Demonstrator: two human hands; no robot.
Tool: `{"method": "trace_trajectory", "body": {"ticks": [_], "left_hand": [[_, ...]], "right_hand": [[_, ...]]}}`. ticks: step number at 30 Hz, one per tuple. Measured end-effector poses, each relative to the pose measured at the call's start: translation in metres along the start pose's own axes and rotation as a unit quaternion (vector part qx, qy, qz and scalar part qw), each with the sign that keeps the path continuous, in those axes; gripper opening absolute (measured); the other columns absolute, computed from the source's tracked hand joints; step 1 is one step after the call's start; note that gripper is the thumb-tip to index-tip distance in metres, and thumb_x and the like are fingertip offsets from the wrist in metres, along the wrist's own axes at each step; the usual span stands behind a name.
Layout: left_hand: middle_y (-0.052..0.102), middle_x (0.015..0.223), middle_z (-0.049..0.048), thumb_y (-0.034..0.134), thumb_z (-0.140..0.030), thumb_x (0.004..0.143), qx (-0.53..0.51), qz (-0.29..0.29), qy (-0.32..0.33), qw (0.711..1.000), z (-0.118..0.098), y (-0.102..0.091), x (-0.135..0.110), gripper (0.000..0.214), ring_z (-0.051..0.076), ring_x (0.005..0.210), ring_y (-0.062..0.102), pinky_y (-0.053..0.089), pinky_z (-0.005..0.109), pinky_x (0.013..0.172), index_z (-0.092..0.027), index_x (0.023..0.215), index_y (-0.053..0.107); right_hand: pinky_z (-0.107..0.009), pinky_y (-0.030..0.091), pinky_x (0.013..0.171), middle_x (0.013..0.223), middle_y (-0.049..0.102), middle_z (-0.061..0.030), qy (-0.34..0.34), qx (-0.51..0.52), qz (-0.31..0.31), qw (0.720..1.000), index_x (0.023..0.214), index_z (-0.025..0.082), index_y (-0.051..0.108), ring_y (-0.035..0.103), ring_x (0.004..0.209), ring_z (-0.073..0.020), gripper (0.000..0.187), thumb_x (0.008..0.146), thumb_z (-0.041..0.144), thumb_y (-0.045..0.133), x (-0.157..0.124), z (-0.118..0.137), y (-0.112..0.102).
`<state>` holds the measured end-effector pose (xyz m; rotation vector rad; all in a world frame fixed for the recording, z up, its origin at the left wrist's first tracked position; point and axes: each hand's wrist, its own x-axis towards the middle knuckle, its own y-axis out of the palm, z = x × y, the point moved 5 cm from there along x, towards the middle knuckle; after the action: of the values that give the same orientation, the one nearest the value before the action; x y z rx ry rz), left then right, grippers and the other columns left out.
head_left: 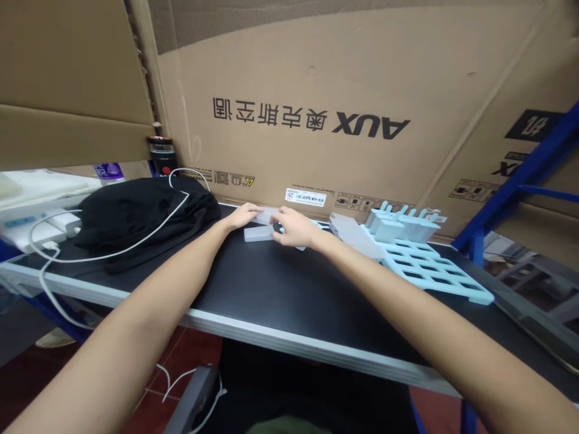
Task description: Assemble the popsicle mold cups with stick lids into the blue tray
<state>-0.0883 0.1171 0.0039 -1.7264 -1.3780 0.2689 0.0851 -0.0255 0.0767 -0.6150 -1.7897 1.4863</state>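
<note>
My left hand (pixel 244 216) reaches to the back of the table, its fingers closed at the left end of a flat translucent plastic piece (pixel 266 215). My right hand (pixel 295 228) is beside it, fingers curled over that piece's right end; what they grip is partly hidden. A narrow frosted plastic piece (pixel 257 234) lies just in front, its right end near my right fingertips. Pale blue plastic shows beneath my right hand. To the right stand light blue ice-pop molds with stick handles (pixel 388 224), behind a pale blue slotted tray (pixel 434 271). A larger frosted cover (pixel 355 235) leans against the tray.
A tall cardboard box (pixel 280 78) closes off the back of the black tabletop (pixel 271 289). At left lie a black cloth (pixel 140 217), a white cable (pixel 122 256) and a power strip (pixel 54 226), with a dark bottle (pixel 161 157) behind. Blue shelf posts (pixel 479 241) rise at right.
</note>
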Motion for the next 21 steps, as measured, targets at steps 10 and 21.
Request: {"method": "trace_trajectory", "body": {"ticks": [10, 21], "left_hand": [[0.067, 0.125, 0.0040, 0.054, -0.033, 0.078, -0.031, -0.009, -0.012, 0.999, -0.006, -0.004, -0.003, 0.037, 0.026, 0.125, 0.055, 0.038, 0.035, 0.112, -0.021, 0.107, 0.074], [0.062, 0.127, 0.0076, 0.054, -0.032, 0.073, -0.001, -0.004, -0.002, 1.000, 0.001, -0.001, -0.002, 0.045, 0.028, 0.121, 0.055, 0.039, 0.038, 0.110, -0.020, 0.114, 0.071]], "right_hand": [[-0.032, 0.047, 0.082, 0.110, 0.067, -0.0148, -0.025, -0.035, 0.007, 0.999, 0.107, 0.014, 0.071, 0.065, 0.096, -0.0235, 0.030, 0.091, 0.018, 0.046, 0.020, 0.012, 0.019], [-0.039, 0.042, 0.086, 0.110, 0.059, -0.0179, 0.028, -0.156, -0.133, 0.978, 0.107, 0.012, 0.062, 0.053, 0.102, -0.0284, 0.030, 0.091, 0.024, 0.040, -0.044, -0.068, -0.047]]}}
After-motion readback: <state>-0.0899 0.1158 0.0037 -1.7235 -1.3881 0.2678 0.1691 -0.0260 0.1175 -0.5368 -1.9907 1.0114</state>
